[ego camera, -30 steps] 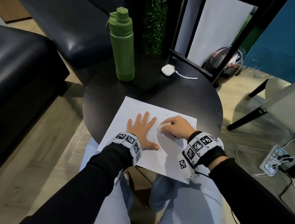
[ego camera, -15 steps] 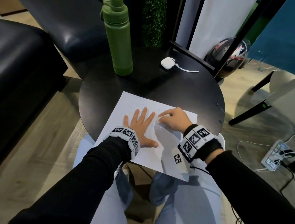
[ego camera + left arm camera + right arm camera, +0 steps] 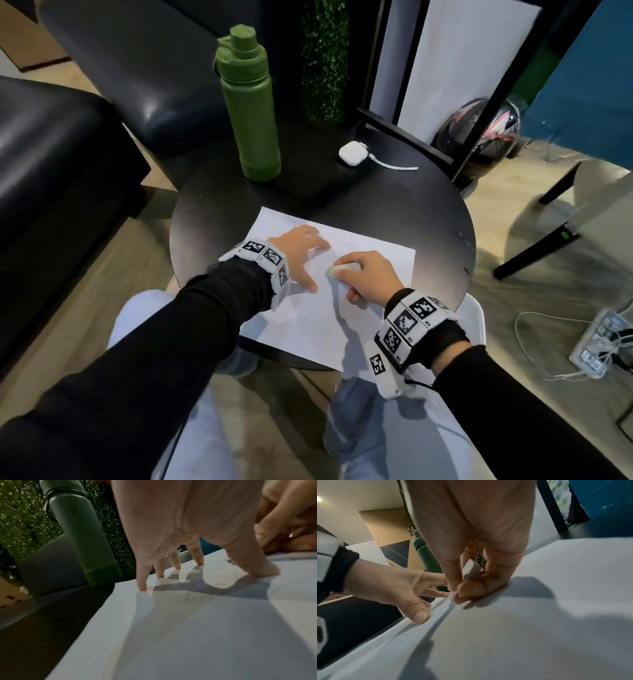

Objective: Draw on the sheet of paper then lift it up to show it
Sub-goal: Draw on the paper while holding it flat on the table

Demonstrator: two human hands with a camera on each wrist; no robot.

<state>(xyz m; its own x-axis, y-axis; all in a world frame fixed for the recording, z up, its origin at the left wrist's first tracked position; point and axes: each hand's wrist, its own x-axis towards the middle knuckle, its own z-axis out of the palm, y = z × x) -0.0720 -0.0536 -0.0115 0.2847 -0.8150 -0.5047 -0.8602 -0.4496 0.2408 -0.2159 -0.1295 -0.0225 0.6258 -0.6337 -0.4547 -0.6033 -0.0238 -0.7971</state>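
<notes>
A white sheet of paper [image 3: 308, 325] lies on the round black table [image 3: 435, 212], its near edge hanging over my lap. Faint pencil lines [image 3: 342, 243] show on its far half. My left hand [image 3: 301, 251] presses the sheet with spread, straight fingers; in the left wrist view the fingertips [image 3: 142, 586] stand on the paper [image 3: 205, 628]. Just right of it, my right hand [image 3: 366, 274] pinches a small white eraser [image 3: 344, 270] against the sheet. In the right wrist view the eraser [image 3: 471, 569] sits between thumb and fingers, its lower end on the paper [image 3: 539, 628].
A tall green bottle [image 3: 251, 113] stands at the table's far left. A white earbud case [image 3: 352, 154] with a cable lies at the far middle. Black sofas are to the left, a helmet [image 3: 479, 137] and a power strip [image 3: 599, 342] on the floor to the right.
My left hand has slid a little farther up the sheet. My right hand, still pinching the eraser, has shifted slightly toward the left hand. The paper stays flat.
</notes>
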